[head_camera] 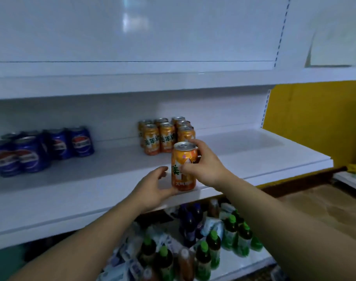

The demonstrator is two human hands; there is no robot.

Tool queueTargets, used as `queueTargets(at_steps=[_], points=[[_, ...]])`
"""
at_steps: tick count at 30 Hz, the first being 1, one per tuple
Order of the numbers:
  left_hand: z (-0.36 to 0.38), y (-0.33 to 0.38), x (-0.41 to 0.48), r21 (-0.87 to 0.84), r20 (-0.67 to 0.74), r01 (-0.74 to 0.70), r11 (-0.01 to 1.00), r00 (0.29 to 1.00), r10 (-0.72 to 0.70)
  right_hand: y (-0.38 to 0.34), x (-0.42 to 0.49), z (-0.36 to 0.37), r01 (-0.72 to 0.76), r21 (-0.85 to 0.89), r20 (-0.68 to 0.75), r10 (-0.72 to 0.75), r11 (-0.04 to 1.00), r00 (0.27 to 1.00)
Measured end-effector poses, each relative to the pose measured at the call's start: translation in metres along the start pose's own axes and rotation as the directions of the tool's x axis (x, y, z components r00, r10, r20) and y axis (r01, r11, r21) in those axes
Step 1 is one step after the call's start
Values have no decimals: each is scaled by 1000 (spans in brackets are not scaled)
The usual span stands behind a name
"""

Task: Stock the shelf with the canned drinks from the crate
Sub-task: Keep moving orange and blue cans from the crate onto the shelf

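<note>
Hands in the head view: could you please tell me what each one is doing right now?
Left hand: curled round the base of the orange soda can at the shelf edge.
Right hand: grips the same can higher up.

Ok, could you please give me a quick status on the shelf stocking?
Right hand grips orange can, upright at shelf front edge. Left hand cups its base. Cluster of orange cans behind; nothing between.
</note>
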State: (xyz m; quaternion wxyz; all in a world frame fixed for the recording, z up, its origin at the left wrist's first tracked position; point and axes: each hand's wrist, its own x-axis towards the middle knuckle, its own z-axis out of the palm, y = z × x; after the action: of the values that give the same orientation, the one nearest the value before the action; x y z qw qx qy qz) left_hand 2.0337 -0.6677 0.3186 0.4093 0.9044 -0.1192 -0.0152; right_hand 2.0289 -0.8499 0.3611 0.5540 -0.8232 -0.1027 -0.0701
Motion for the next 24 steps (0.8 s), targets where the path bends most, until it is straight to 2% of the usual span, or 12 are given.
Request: queueTargets(at_steps=[3, 6, 10, 13, 15, 17, 20, 24], points=[[-27, -32, -7, 310, -53, 68, 948, 997, -54, -2, 19, 29, 12, -34, 43, -11, 999, 999], [-37, -51, -2, 527, -14, 94, 845, 995, -102, 1, 32, 45, 18, -81, 49, -14, 997, 999], [-32, -51, 9, 616, 28, 131, 776, 982, -188, 7, 47, 49, 29, -85, 62, -23, 996, 998], [-28, -53, 12, 625, -5, 151, 766, 982, -189, 13, 59, 46, 101, -223, 83, -85, 970, 993], [-28, -56, 11, 621, -23, 158, 768, 983, -183, 16, 70, 41, 193, -437, 92, -170, 879, 981], [-28, -55, 11, 622, -31, 158, 767, 984, -177, 16, 80, 36, 244, -649, 112, -227, 720, 967], [-27, -53, 10, 623, -36, 158, 766, 984, -174, 15, 94, 26, 273, -827, 141, -289, 492, 947], [-26, -54, 10, 614, -44, 156, 774, 985, -165, 19, 106, 22, 248, -873, 117, -315, 419, 942]])
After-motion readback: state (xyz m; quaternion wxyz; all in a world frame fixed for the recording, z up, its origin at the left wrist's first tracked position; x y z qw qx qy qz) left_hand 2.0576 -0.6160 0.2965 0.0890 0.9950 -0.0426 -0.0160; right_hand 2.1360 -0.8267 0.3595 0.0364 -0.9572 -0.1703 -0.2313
